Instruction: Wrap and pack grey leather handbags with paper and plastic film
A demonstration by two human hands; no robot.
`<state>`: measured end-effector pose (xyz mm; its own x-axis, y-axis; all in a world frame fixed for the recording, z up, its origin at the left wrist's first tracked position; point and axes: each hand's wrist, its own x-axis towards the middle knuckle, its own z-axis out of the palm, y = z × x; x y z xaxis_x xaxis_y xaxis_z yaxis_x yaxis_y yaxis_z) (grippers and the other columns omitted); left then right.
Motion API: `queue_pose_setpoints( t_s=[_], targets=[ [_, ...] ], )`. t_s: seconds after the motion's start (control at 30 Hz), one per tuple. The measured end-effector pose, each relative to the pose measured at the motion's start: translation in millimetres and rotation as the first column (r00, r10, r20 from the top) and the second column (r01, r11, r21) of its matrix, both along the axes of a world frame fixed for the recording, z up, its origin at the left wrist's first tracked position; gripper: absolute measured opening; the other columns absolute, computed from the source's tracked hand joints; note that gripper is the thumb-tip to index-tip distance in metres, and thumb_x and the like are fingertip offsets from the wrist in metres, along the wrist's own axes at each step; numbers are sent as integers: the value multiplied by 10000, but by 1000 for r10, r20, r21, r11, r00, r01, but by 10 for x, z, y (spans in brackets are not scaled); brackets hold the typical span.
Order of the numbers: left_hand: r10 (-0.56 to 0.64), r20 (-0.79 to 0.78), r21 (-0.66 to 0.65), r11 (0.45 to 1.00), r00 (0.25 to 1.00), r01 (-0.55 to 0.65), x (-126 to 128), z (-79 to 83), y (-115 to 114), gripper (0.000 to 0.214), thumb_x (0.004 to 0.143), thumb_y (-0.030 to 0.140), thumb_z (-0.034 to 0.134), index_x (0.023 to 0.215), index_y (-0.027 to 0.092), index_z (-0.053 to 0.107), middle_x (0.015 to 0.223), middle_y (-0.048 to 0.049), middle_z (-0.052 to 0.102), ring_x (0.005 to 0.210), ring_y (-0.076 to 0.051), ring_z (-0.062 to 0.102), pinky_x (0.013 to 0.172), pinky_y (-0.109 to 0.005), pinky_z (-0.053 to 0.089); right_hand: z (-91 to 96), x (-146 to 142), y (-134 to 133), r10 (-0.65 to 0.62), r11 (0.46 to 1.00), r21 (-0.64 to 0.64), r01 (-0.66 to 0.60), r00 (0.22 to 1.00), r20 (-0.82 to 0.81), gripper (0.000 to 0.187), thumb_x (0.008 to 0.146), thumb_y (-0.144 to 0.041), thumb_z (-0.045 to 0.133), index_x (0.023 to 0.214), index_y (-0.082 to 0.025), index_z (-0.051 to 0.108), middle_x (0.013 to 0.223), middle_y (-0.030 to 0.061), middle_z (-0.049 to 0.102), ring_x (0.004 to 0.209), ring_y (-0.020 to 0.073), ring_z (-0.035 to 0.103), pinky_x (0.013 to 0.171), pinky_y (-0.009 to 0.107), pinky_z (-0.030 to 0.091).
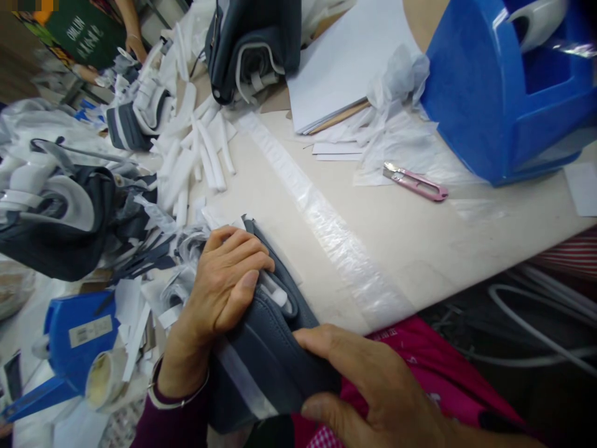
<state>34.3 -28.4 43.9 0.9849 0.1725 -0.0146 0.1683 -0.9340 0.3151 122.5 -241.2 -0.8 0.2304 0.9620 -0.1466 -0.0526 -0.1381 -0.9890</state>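
Note:
A dark blue-grey leather-like bag (275,354) lies tilted at the table's near edge, with a pale strip across its side and white padding showing at its opening. My left hand (228,280) is closed over its upper part, fingers curled onto the opening. At the bag's near right end, my right hand (382,386) grips it, with the bag between thumb and forefinger. Several white foam strips (209,155) lie beyond my left hand. To the right on the table is a pair of pink-handled thread snips (415,182), which neither hand touches.
Similar bags stand at the left (60,218) and at the back (261,50). A blue tape dispenser (489,93) is at the right, another blue dispenser (84,330) at the lower left. Clear tape runs along the tabletop (457,242). Another person's arm (130,25) shows far left.

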Motion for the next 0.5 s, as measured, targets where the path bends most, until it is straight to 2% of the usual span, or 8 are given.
queue_pose_setpoints(
  t_s=[0.1, 0.23, 0.33, 0.4, 0.5],
  targets=[
    [13, -16, 11, 1000, 1000, -13, 3, -21, -2, 391, 900, 285, 243, 831, 193, 616, 871, -59, 626, 883, -227, 520, 953, -470, 297, -33, 35, 75, 27, 999, 41, -29, 999, 46, 344, 800, -184, 578, 1138, -241, 603, 1016, 77, 662, 957, 262, 584, 864, 403, 457],
    [-29, -52, -10, 1000, 998, 29, 22, -21, 5, 413, 921, 312, 225, 857, 187, 613, 872, -66, 616, 892, -227, 504, 944, -471, 291, -10, 194, 166, 199, 978, 49, -205, 974, 106, 97, 839, -179, 527, 888, -214, 603, 879, 40, 645, 877, 208, 560, 897, 395, 394],
    [-65, -72, -14, 998, 995, 64, 21, 8, -7, 429, 937, 354, 221, 864, 184, 608, 859, -68, 594, 883, -224, 485, 939, -468, 289, -50, 251, 223, 270, 959, 39, -280, 949, 164, 93, 849, -225, 503, 850, -201, 593, 858, 36, 633, 852, 192, 542, 876, 360, 390],
    [-66, -69, 2, 998, 995, 66, 8, 21, -33, 433, 947, 363, 215, 807, 187, 585, 820, -58, 572, 854, -212, 472, 931, -457, 292, -129, 264, 263, 330, 938, 34, -345, 919, 214, 135, 794, -290, 555, 877, -206, 620, 863, 42, 641, 839, 200, 544, 823, 335, 415],
    [-47, -41, 55, 997, 998, 49, -4, -5, -65, 405, 956, 339, 239, 720, 187, 531, 767, -38, 555, 807, -188, 463, 934, -431, 290, -228, 345, 345, 428, 903, -78, -423, 870, 245, 198, 747, -338, 586, 916, -278, 671, 870, 19, 666, 853, 215, 581, 755, 312, 456]
  ],
)
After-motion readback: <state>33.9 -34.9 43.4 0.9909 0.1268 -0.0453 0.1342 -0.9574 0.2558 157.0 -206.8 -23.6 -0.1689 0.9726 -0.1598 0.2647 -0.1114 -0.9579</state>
